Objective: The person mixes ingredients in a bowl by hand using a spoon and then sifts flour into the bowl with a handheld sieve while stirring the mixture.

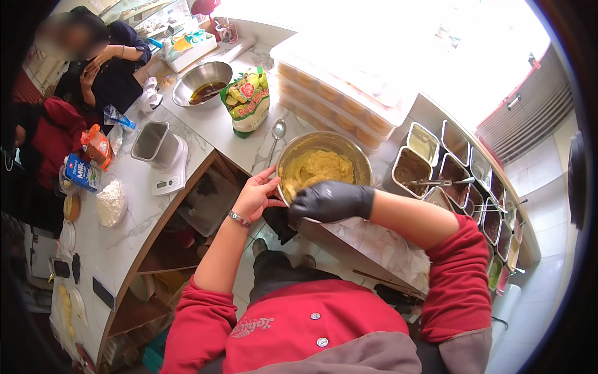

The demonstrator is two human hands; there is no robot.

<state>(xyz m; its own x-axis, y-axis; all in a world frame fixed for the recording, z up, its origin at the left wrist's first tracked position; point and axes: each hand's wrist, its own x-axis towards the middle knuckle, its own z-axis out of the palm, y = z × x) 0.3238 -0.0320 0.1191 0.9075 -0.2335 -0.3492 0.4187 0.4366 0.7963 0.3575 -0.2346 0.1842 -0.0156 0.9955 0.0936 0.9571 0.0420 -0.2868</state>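
A steel mixing bowl [364,159] with soft yellow dough [322,165] in it stands at the counter's near edge. My bare left hand [256,194], a watch on its wrist, holds the bowl's left rim, thumb at the top edge and fingers against the outside. Over the bowl's near side my right hand [327,201], in a black glove, has its fingers curled at the edge of the dough. Whatever those fingers hold is hidden under the glove. Just left of the bowl lies a metal spoon [278,131].
Behind the bowl are stacked clear boxes [336,100] and a green bag [246,103]. Metal tubs [411,171] line the right. A steel bowl of dark liquid [190,78], a kitchen scale [169,182], flour [112,202] and a milk carton [81,173] sit leftward. Another person [103,81] stands far left.
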